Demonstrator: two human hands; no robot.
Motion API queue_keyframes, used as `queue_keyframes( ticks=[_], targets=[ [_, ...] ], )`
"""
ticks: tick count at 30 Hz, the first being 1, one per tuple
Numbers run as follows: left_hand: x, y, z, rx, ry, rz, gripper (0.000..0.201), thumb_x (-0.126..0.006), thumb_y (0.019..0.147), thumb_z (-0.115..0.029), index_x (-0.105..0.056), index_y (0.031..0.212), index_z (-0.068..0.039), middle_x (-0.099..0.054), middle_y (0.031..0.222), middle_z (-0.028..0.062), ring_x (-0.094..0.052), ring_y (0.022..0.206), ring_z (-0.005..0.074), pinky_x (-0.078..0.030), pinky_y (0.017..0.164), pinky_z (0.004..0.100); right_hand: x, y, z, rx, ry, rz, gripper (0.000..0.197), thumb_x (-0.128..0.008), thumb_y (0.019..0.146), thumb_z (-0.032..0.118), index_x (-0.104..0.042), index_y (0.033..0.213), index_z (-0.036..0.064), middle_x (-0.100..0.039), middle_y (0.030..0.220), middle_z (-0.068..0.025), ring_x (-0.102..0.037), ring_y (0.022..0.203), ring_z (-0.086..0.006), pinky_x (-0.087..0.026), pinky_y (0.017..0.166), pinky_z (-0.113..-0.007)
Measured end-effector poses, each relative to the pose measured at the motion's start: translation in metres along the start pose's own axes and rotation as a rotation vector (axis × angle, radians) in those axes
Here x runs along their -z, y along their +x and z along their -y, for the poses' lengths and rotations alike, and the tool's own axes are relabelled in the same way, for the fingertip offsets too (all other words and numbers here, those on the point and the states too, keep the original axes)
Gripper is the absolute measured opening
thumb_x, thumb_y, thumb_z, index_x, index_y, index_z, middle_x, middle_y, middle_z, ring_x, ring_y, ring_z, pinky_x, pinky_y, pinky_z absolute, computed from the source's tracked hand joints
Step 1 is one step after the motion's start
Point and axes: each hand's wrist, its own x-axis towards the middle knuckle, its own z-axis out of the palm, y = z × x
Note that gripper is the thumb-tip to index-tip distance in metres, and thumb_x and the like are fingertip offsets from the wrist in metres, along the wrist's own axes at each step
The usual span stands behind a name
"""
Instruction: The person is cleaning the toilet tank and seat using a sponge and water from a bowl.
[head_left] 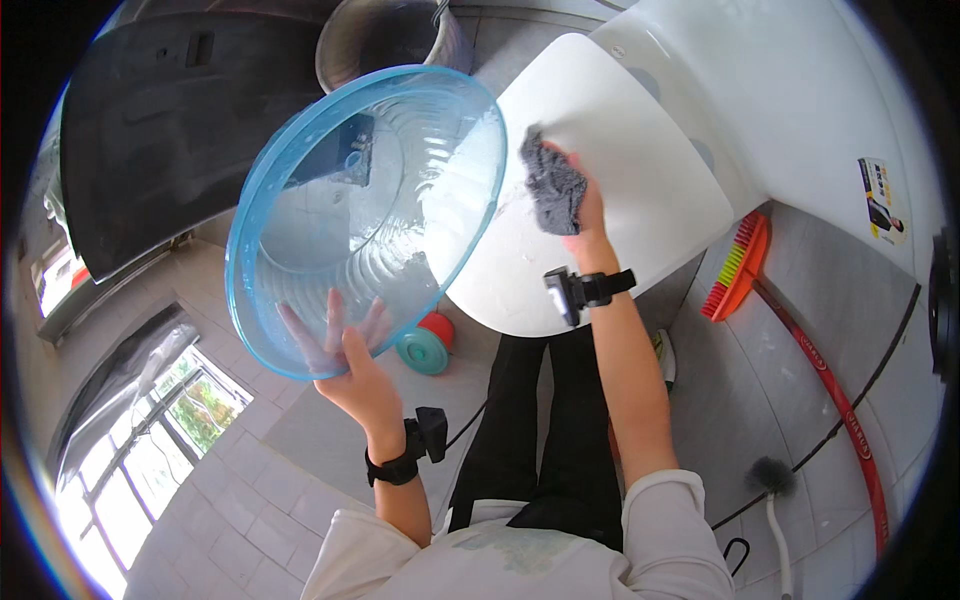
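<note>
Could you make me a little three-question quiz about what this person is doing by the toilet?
1. True or false: the left hand holds the clear blue basin tilted, its open side toward the camera.
2. What does the right hand press on the closed white toilet lid?
A. a yellow sponge
B. a grey cloth
C. a paper towel
3. Fill in: the orange brush leaning by the toilet has a long ____ handle.

Key:
1. True; its fingers show through the plastic.
2. B
3. red
</note>
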Motion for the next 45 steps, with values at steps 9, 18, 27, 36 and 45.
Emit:
queue_keyframes(
  ticks=[9, 18, 27, 36, 45],
  targets=[
    [0.027, 0.012, 0.017, 0.084, -0.023, -0.072, 0.064, -0.036, 0.083, 0.001, -0.009, 0.139, -0.008, -0.048, 0.118, 0.0262, -0.062, 0.085, 0.0362, -0.053, 0.069, 0.0365, 0.013, 0.020, 0.020, 1.124, -1.978, -0.015, 0.022, -0.052, 0.085, 0.018, -0.061, 0.101, 0.0068, -0.060, 0.105, -0.0069, -0.055, 0.100, -0.0220, -0.042, 0.085, -0.034],
    [0.041, 0.012, 0.027, 0.164, -0.049, -0.113, 0.065, -0.043, 0.084, -0.004, -0.009, 0.139, -0.008, -0.050, 0.116, 0.0250, -0.062, 0.084, 0.0376, -0.053, 0.070, 0.0362, 0.020, -0.003, -0.102, 0.889, -2.505, 0.626, 0.041, -0.044, 0.087, 0.029, -0.047, 0.122, 0.0075, -0.040, 0.132, -0.0036, -0.035, 0.121, -0.0216, -0.028, 0.100, -0.038],
    [0.060, 0.011, 0.035, 0.247, -0.087, -0.161, 0.065, -0.036, 0.082, -0.001, -0.008, 0.140, -0.011, -0.044, 0.120, 0.0303, -0.062, 0.084, 0.0370, -0.053, 0.066, 0.0356, 0.019, 0.024, -0.062, 0.857, -2.169, 0.559, 0.036, -0.052, 0.080, 0.018, -0.051, 0.115, 0.0089, -0.049, 0.120, -0.0056, -0.046, 0.111, -0.0249, -0.037, 0.094, -0.038],
    [0.073, 0.010, 0.050, 0.343, -0.191, -0.156, 0.067, -0.040, 0.082, -0.004, -0.008, 0.140, -0.012, -0.044, 0.119, 0.0301, -0.061, 0.085, 0.0398, -0.052, 0.072, 0.0369, -0.001, 0.069, 0.088, 1.310, -2.529, 0.072, 0.031, -0.050, 0.084, 0.020, -0.054, 0.113, 0.0101, -0.049, 0.122, -0.0002, -0.046, 0.113, -0.0185, -0.038, 0.092, -0.038],
    [0.075, 0.006, 0.055, 0.405, -0.282, -0.145, 0.069, -0.041, 0.081, -0.005, -0.006, 0.140, -0.011, -0.043, 0.120, 0.0304, -0.060, 0.085, 0.0401, -0.052, 0.072, 0.0379, 0.014, 0.036, -0.055, 1.017, -2.456, 0.508, 0.036, -0.048, 0.082, 0.019, -0.050, 0.115, 0.0049, -0.044, 0.127, -0.0048, -0.040, 0.118, -0.0211, -0.034, 0.096, -0.037]
  ],
)
